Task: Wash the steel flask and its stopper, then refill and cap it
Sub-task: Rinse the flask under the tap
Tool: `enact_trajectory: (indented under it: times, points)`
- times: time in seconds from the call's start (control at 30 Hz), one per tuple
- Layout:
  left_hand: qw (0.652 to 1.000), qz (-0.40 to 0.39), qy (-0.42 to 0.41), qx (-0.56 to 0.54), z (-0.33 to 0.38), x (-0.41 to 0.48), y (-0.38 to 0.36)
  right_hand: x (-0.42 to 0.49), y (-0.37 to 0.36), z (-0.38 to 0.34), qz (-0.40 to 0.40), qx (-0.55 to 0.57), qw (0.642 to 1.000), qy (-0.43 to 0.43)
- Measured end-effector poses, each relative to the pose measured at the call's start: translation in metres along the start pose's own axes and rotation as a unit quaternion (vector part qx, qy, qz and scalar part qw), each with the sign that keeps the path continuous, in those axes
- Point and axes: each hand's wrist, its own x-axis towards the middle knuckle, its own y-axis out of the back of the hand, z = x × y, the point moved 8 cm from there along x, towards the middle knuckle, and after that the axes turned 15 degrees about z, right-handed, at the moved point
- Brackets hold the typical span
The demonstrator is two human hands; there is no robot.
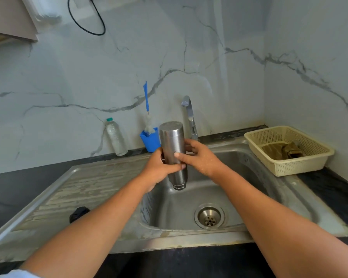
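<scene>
Now holding the steel flask (pixel 172 141) upside down at mid-frame, mouth toward the sink basin (pixel 169 207). Gripping it from both sides — left hand (pixel 159 167) and right hand (pixel 203 157) curled round its body.

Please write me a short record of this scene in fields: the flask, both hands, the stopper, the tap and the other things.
flask: steel flask, held over the sink, neck end downward
left hand: grips the flask's middle from the left
right hand: grips it from the right, thumb across the front
stopper: small black object, probably it, on the draining board
tap: no water visible
other: blue cup with brush, plastic bottle, basket holding a cloth
</scene>
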Motion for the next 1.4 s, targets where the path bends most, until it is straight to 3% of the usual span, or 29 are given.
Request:
enact_trajectory:
  times: [0.07,0.17,0.3,0.63,0.87,1.4]
  points:
    - [0.999,0.038,-0.006,-0.011,0.011,0.002,0.027,-0.001,-0.004,-0.008,0.009,-0.023,1.0,-0.007]
    - [0.996,0.088,-0.005,-0.03,0.021,0.005,0.075,-0.004,-0.016,-0.011,-0.006,-0.155,0.988,-0.016]
    - [0.984,0.17,-0.015,-0.057,0.037,0.003,0.159,-0.011,-0.06,-0.042,-0.039,-0.32,0.945,0.056]
    - [0.94,0.339,-0.026,0.009,0.015,-0.059,0.358,-0.07,-0.25,-0.126,-0.199,-0.351,0.886,0.23]
    - [0.935,0.352,0.035,0.03,-0.054,-0.095,0.392,-0.107,-0.312,-0.117,-0.269,-0.386,0.853,0.226]
    - [0.927,0.358,0.103,0.038,-0.119,-0.104,0.385,-0.117,-0.332,-0.093,-0.29,-0.436,0.825,0.215]
